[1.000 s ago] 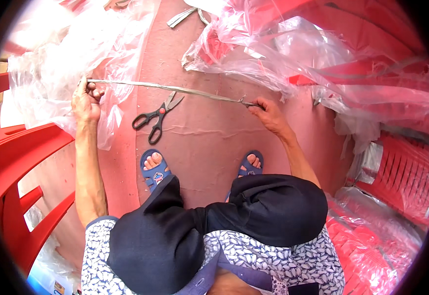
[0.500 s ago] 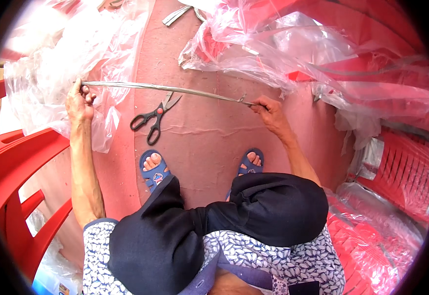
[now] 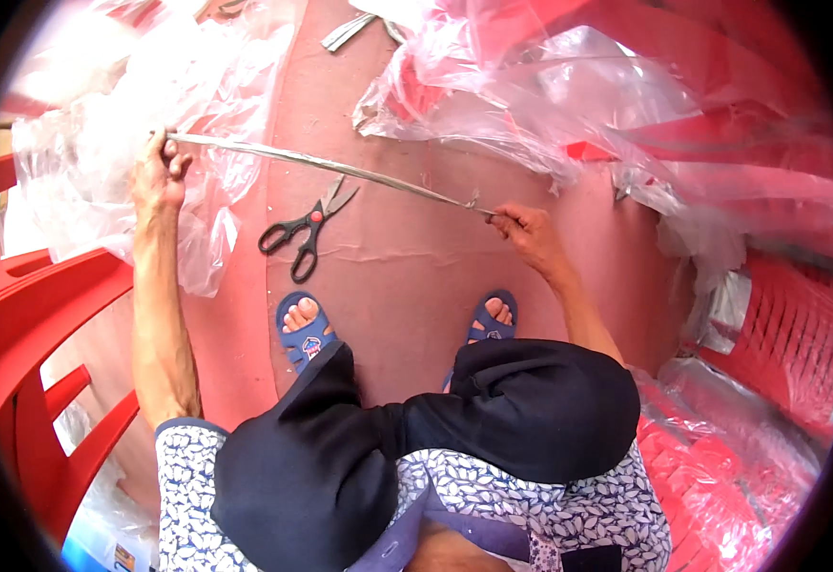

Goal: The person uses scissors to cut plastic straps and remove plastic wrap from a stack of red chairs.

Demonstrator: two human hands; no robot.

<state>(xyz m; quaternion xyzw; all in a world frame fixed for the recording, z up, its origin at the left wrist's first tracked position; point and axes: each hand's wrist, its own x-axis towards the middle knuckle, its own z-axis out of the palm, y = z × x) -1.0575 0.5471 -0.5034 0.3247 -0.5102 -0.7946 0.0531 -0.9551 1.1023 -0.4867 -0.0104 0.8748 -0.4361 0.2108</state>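
A long greyish strand of plastic twine [image 3: 340,172] is stretched taut between my two hands, sloping down toward the right. My left hand [image 3: 160,172] pinches its far left end, over the clear plastic sheeting. At the lower end my right hand [image 3: 528,234] grips the twine between thumb and fingers, with a small knot or loop just outside the grip. Black-handled scissors [image 3: 308,229] lie on the reddish floor below the twine, blades slightly apart and pointing away from me. Neither hand touches them.
Red plastic chairs [image 3: 44,296] stand at the left. Clear plastic sheeting [image 3: 73,181] lies heaped at the far left, and more wrap [image 3: 493,105] covers red items at the far right. Another piece of twine [image 3: 348,32] lies on the floor at the top. Wrapped red slatted pieces [image 3: 788,334] are at the right.
My left hand has risen slightly away from me and my right hand has come down a little, so the twine slants more steeply. The grip of both hands is unchanged.
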